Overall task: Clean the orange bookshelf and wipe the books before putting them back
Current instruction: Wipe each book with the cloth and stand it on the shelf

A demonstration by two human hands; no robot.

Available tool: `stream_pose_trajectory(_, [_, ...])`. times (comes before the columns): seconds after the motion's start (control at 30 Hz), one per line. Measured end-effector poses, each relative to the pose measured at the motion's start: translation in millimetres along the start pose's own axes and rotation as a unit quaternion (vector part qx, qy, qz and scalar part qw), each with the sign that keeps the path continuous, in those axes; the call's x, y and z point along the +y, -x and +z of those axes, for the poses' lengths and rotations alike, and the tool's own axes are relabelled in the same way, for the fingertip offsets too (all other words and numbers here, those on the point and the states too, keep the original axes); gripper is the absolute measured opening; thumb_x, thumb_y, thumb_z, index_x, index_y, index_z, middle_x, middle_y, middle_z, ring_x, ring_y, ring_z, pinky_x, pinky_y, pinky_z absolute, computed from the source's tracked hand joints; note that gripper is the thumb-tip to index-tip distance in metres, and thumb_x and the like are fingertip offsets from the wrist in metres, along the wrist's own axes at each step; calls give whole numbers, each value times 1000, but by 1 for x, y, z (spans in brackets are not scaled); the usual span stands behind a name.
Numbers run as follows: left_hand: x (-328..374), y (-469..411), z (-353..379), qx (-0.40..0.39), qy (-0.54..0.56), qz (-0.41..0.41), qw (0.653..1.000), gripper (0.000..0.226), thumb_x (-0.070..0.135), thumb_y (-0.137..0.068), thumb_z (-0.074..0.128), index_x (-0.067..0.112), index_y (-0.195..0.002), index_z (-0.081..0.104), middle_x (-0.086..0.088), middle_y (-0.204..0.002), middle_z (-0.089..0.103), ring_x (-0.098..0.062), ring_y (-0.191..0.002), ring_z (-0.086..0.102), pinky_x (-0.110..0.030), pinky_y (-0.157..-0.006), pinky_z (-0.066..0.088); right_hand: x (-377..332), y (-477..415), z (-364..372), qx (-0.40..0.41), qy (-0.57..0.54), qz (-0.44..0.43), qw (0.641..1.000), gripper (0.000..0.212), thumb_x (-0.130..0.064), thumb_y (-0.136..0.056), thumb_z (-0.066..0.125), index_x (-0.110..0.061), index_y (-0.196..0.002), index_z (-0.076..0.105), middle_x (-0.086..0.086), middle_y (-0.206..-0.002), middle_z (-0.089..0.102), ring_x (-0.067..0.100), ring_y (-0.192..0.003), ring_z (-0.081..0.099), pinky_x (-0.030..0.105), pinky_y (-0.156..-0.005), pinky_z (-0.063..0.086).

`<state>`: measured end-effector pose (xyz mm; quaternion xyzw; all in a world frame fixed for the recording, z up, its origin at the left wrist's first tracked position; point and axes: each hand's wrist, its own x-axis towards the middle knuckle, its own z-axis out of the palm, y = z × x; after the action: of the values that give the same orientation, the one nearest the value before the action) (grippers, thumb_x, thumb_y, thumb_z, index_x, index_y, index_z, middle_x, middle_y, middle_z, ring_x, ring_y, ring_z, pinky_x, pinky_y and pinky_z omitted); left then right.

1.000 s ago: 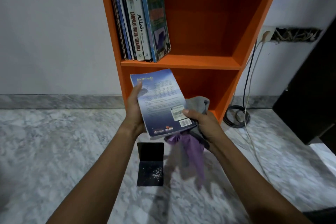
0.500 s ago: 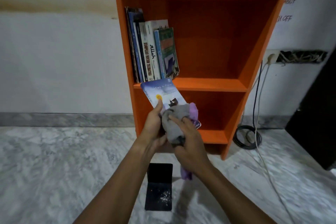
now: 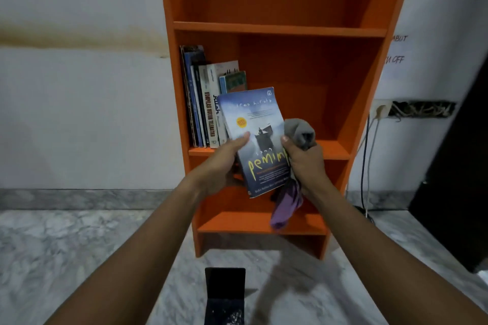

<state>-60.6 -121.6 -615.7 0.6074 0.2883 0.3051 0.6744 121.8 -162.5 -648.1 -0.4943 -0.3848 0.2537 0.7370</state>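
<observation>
Head view (the only view). The bookshelf (image 3: 280,30) stands against the far wall, orange, with four openings showing. The top one and the two low ones look bare; the second holds a row of books (image 3: 204,103) upright at its left end, leaning slightly, with the right part of that board free.

A book (image 3: 257,140) is held up in front of that opening, cover toward the camera and tilted a little to the left. It overlaps the right end of the row in the picture; whether it touches the row cannot be told.

Left hand (image 3: 224,163): curled round the book's left edge, thumb on the cover, fingers behind and hidden. Right hand (image 3: 306,163): closed at the book's right edge with a cloth (image 3: 298,133) bunched in it, thumb resting on the cover. Grey cloth bulges above the fist and a purple part hangs below (one cloth or two, cannot tell).

On the marble floor, near, lies a dark flat thing (image 3: 225,295) with pale specks on it; what it is cannot be told. Cables (image 3: 368,155) run down the wall to the right of the shelf.

Progress, as a judgement: well along. Several books are back in place, and this one looks ready to go in at the right of the row. Whether other books wait out of frame cannot be seen.
</observation>
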Motion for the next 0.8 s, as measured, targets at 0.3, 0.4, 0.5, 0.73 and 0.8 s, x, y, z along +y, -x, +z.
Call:
stream_pose_trajectory(0.3, [29,-49,-11,77,-196,160,965,41,10,-104,53,26,-140,43,-1,-116,65,-21,-98,70,-34,-76,62,-22,-74,3,99,107,-107,983,21,-28,-85,78,-23,-101,65,-2,-97,71,23,-93,69,54,-85,58])
stream_pose_trajectory(0.4, [22,-77,-12,163,-286,219,918,30,10,-102,54,22,-129,46,-2,-93,62,-22,-76,61,-43,-68,53,-5,-90,8,128,95,-78,984,22,-33,-83,79,-32,-100,64,-7,-90,69,21,-82,68,48,-77,55])
stream_pose_trajectory(0.5, [8,-109,-12,271,-341,238,868,20,9,-99,57,15,-115,46,-9,-78,56,-27,-64,54,-44,-56,43,25,-104,24,49,140,-64,987,17,-31,-85,78,-31,-97,65,-5,-81,67,19,-73,61,46,-69,50])
stream_pose_trajectory(0.73, [-34,-143,-27,418,-397,238,782,21,18,-95,66,10,-103,49,-2,-78,54,-24,-75,56,-32,-61,34,84,-131,70,-110,231,-16,966,14,-21,-85,80,-22,-97,74,7,-97,77,19,-89,68,50,-85,56])
stream_pose_trajectory(0.8, [-42,-146,-35,425,-400,230,778,24,24,-94,67,10,-101,49,-2,-74,55,-26,-71,57,-36,-62,37,87,-131,73,-110,244,-11,964,19,-21,-87,80,-15,-104,74,8,-102,77,22,-97,71,47,-85,57])
